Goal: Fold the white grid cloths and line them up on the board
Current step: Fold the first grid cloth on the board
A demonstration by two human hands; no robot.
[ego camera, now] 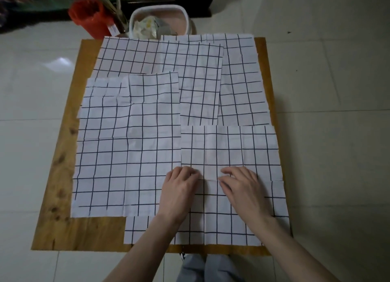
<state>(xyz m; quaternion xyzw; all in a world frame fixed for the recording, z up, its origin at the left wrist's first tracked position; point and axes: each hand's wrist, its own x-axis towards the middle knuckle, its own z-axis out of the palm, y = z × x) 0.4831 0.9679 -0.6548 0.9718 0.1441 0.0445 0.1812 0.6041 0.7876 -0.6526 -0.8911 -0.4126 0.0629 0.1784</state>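
Several white cloths with a dark grid lie spread and overlapping on a wooden board (59, 197). One unfolded cloth (232, 146) sits at the right middle, and its near edge runs between my hands. My left hand (179, 189) and my right hand (240, 186) are side by side at that edge, fingers curled and pinching it. Under my forearms lies the nearest cloth (211, 229), flat at the board's front edge. A large cloth (126, 155) covers the left half. Two more cloths (198, 81) (240, 75) lie at the back.
Beyond the board stand a red bucket (90, 16) and a white tub (160, 11) holding crumpled items. Pale floor tiles (327, 134) surround the board. My knees (206, 267) show below the front edge. Bare wood shows at the board's front left corner.
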